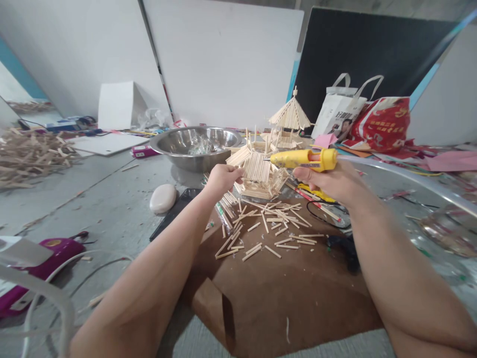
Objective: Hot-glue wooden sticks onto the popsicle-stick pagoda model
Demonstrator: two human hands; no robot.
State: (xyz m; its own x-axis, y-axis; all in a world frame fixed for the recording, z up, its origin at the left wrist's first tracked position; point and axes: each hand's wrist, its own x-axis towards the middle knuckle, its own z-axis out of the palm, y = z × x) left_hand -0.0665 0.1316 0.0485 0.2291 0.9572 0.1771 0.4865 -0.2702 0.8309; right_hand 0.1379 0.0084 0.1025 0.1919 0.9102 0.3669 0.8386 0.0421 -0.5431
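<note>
Gluing step: a hot glue gun (303,159) is aimed, nozzle leftward, at the roof of a small stick model (259,174) standing at the far edge of a brown cardboard sheet (298,298).
Left hand (222,178): fingers closed on the model's left edge, steadying it.
Right hand (331,181): fingers clenched round the gun's grip; trigger contact cannot be told.
Loose sticks (268,228): scattered on the sheet, just before the model.
Advice: the nozzle is best kept close to the joint, a small bead laid, and the left fingers kept clear of the hot tip.
</note>
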